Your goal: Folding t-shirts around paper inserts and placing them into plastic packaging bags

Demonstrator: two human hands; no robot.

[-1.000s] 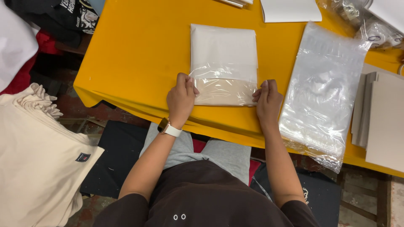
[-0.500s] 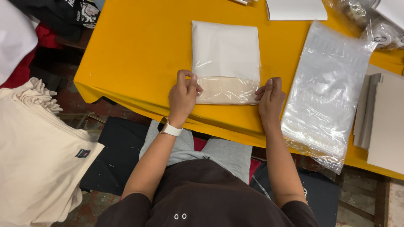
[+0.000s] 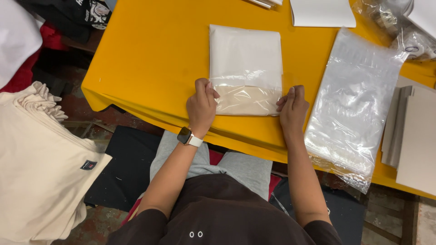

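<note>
A bagged garment [image 3: 245, 68] lies in the upper middle of the frame on the yellow table [image 3: 150, 59], white at the top and beige along its near edge. The left hand [image 3: 201, 106] pinches the bag's lower left corner between thumb and fingers. The right hand [image 3: 293, 108] grips the lower right corner the same way. A stack of clear bags [image 3: 354, 104] lies just right of the right hand. Folded cream shirts [image 3: 41, 168] fill the lower left of the frame.
</note>
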